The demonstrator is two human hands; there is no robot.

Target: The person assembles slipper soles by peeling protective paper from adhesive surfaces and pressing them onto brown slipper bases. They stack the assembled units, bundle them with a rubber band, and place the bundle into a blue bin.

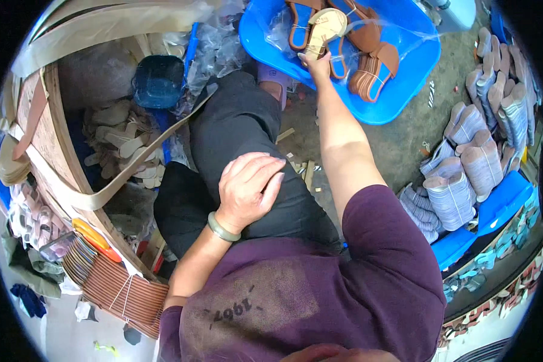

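My right hand [317, 65] reaches forward over a blue tub [398, 104] and grips the narrow end of a cream shoe sole [327, 25]. The sole's wider end points away from me, with small marks on it. Around it in the tub lie bundles of brown soles [367, 77] tied with thin string, some with tan leather-like pieces [387, 57] on top. My left hand [250, 188] lies on my thigh, palm down, fingers stretched out, holding nothing. A bangle circles that wrist.
At right stand many tied stacks of grey soles [451, 193] by a blue crate [495, 208]. A wooden workbench edge [72, 151] curves along my left, with a beige strip [133, 166] hanging off it. Brown soles [123, 295] are stacked lower left. Scraps litter the floor [320, 181].
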